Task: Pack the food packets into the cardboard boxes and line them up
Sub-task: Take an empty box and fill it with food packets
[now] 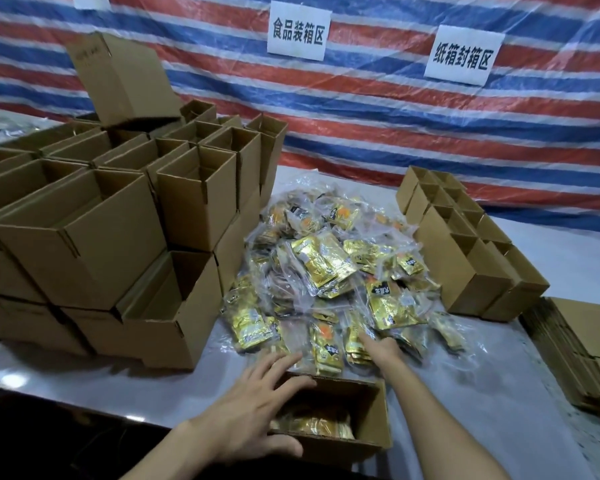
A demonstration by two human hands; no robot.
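Note:
A heap of gold and clear food packets (333, 271) lies in the middle of the table. In front of it, at the table's near edge, stands an open cardboard box (364, 420) with gold packets (312, 426) inside. My left hand (257, 407) rests spread on the box's left rim and wall, holding it. My right hand (383, 348) reaches into the near edge of the heap; its fingers are among the packets and partly hidden, so its grip is unclear.
Open empty cardboard boxes (118, 216) are stacked high on the left. A double row of smaller open boxes (465, 244) lines up on the right. Flat folded cartons (582, 355) lie at the far right. A striped tarp (378, 109) with paper signs hangs behind.

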